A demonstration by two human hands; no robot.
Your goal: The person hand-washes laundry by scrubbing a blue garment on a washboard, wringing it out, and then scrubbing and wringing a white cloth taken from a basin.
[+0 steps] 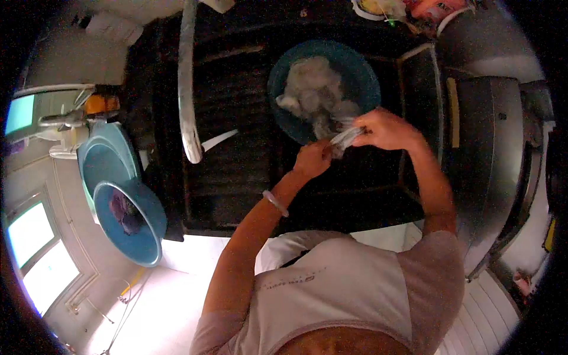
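A blue basin (367, 83) stands in the dark sink area and holds a bunched heap of whitish cloth (313, 83). At its near rim, my right hand (384, 130) is closed on one end of a thin white cloth (344, 139). My left hand (313, 158), on the arm with a pale bracelet (276, 203), grips the same cloth a little lower and to the left. Between the two hands the cloth is stretched short and looks twisted. Its upper part overlaps the heap in the basin.
A long metal faucet (187, 77) reaches in from the upper left, with a pale streak (220, 139) beside its tip. Another blue basin (155, 236) with dark purple cloth stands lower left, by a light-blue tub (109, 157). Bowls and packets (435, 9) sit upper right.
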